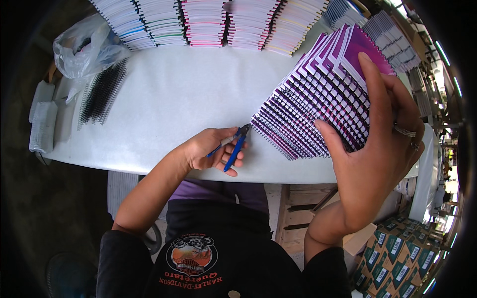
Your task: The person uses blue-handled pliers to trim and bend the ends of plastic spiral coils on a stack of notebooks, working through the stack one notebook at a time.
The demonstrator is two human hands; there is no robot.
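A fanned stack of purple spiral-bound notebooks (323, 94) leans on the white table (184, 99) at the right. My right hand (377, 139) rests on the stack's near side, fingers spread over the covers and the wire spines. My left hand (213, 149) grips blue-handled pliers (237, 145). The pliers' tip touches the lowest corner of the stack's wire binding.
Rows of stacked notebooks (208, 22) line the table's far edge. A bundle of black wire spirals (103, 92) and a clear plastic bag (82, 49) lie at the left. White packets (43, 119) sit at the left edge. Green and white cartons (397, 258) stand at the lower right.
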